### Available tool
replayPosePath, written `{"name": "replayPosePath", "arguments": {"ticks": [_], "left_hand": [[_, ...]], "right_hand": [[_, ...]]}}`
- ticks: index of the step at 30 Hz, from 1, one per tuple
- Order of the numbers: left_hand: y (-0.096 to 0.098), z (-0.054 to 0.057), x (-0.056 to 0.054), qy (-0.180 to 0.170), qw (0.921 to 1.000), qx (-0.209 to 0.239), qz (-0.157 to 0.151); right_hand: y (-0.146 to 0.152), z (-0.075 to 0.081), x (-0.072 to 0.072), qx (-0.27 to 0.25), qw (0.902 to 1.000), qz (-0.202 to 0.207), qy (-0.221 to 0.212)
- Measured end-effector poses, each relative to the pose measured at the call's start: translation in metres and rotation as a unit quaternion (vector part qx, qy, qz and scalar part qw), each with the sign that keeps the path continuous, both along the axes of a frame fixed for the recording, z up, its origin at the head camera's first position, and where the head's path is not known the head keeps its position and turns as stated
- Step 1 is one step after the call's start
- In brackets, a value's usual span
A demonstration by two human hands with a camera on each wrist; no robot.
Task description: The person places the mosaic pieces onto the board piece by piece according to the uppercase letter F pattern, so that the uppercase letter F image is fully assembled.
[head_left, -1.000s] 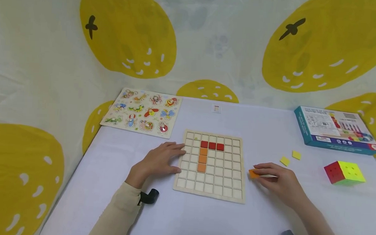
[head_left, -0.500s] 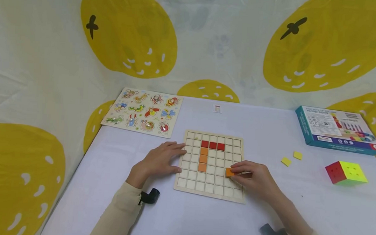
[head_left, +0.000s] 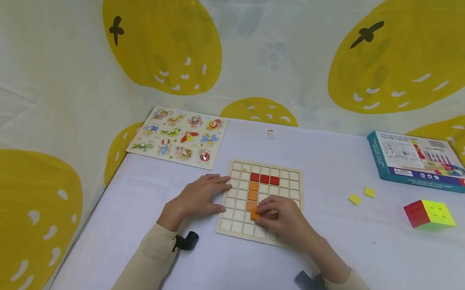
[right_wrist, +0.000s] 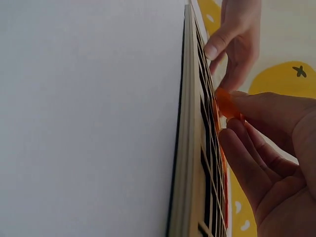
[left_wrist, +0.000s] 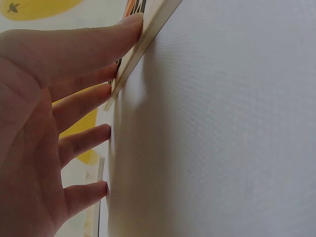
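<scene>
A wooden grid board (head_left: pixel 236 237) lies on the white table. Three red tiles (head_left: pixel 264 179) form a row in it, and three orange tiles (head_left: pixel 252 195) run down from beneath the leftmost red one. My right hand (head_left: pixel 285 221) pinches another orange tile (head_left: pixel 254 214) between thumb and fingertips, at the cell just below that orange column; in the right wrist view the pinched orange tile (right_wrist: pixel 228 103) is slightly tilted at the board's surface. With fingers spread, my left hand (head_left: pixel 200 198) rests at the board's left edge, its thumb (left_wrist: pixel 113 42) touching the rim.
Two yellow tiles (head_left: pixel 362 195) lie right of the board, near a puzzle cube (head_left: pixel 430 214). A game box (head_left: pixel 420 162) stands at the back right. An insect puzzle board (head_left: pixel 178 137) lies at the back left. Behind the grid board is a small printed card (head_left: pixel 270 133).
My right hand has carried the orange tile leftward from beside the board's right edge to below the orange column. My left hand has stayed at the left edge.
</scene>
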State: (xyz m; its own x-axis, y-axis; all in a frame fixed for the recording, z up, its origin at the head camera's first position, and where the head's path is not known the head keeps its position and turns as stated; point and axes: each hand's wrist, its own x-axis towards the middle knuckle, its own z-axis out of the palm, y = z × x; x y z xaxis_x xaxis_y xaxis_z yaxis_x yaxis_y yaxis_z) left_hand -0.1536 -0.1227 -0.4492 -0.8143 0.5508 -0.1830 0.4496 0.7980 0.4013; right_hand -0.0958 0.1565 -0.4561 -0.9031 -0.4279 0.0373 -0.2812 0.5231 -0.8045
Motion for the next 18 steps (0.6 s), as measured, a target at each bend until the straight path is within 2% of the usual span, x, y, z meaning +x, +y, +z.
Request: {"name": "replayPosePath", "arguments": {"ticks": [8, 18], "left_hand": [[0.0, 0.001, 0.0, 0.0, 1.0, 0.002, -0.001], [0.001, 0.001, 0.0, -0.002, 1.0, 0.0, 0.002]], "right_hand": [[-0.01, -0.005, 0.003, 0.039, 0.9987, -0.005, 0.032], [-0.019, -0.002, 0.003, 0.102, 0.9926, -0.009, 0.066]]}}
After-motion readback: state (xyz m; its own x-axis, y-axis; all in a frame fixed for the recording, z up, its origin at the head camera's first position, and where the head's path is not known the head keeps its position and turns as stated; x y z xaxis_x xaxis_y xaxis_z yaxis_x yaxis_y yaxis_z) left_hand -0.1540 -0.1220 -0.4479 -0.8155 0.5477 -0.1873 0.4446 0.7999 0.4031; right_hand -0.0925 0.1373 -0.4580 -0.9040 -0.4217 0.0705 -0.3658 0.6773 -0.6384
